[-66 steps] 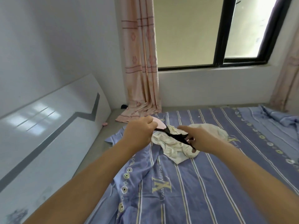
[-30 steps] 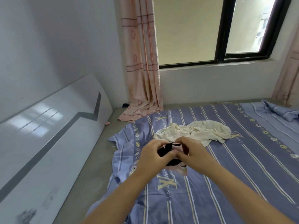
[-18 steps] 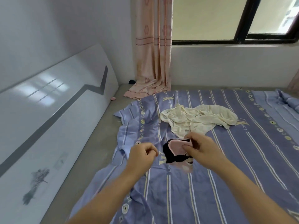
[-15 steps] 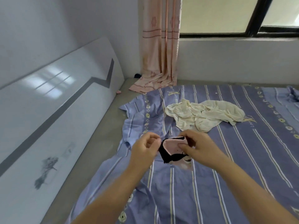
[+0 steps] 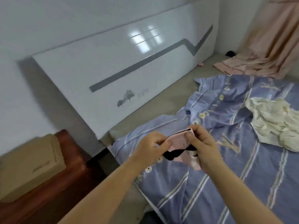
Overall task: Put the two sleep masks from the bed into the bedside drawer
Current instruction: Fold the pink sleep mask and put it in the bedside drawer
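Head view, items listed from your body outward.

1. Left hand (image 5: 152, 143): fingers pinched on the left end of the masks.
2. Right hand (image 5: 203, 147): thumb and fingers clamped on the right end; a second pink piece appears to hang under the palm, though whether that is the other mask you cannot confirm from here.
3. Masks (image 5: 178, 140): pink fabric with a black strap looping below, bunched between your two hands, lifted clear of the sheet (image 5: 226, 175). Long axis runs hand to hand, roughly left to right.
4. Nightstand (image 5: 53, 188): dark wood, low left of the masks, beyond the bed edge. A tan box (image 5: 29, 165) sits on top. No drawer front is visible.
5. Headboard (image 5: 123, 75): white, behind the nightstand.
6. Cream cloth (image 5: 275, 123): right, well apart.

Bearing: the target lies left and below the grip, so your left hand is nearer.
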{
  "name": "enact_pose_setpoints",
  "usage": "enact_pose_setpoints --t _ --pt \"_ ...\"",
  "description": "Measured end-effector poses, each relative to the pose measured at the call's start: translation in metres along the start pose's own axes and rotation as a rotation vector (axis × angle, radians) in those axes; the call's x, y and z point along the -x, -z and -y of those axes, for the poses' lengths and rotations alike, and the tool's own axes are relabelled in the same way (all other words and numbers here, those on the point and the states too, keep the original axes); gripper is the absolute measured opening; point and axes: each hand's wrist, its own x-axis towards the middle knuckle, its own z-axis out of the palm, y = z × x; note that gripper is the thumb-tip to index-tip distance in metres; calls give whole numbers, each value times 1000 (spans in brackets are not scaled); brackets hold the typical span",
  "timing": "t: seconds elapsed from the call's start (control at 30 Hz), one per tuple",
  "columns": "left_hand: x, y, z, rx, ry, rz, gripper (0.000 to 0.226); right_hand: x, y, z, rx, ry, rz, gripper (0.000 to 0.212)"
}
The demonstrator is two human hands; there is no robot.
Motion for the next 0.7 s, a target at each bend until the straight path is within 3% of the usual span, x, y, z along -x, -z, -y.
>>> enact_pose_setpoints --t 0.13,0.3,0.37,0.47,0.53,0.7 --pt "68 40 65 -150 204 -179 25 -10 -76 -52 91 -174 242 30" --pt "168 91 135 5 507 -677 27 -3 -198 -102 498 -174 680 23" --pt "204 109 166 73 625 -721 5 7 -250 -124 613 -167 822 7" --pt "250 138 222 24 748 -730 18 24 -322 -163 741 -174 962 20" --pt "277 157 263 27 834 -808 20 29 -362 -196 802 -204 935 27" --pt "330 200 378 41 1098 -966 22 20 -420 -283 915 -460 560 29"
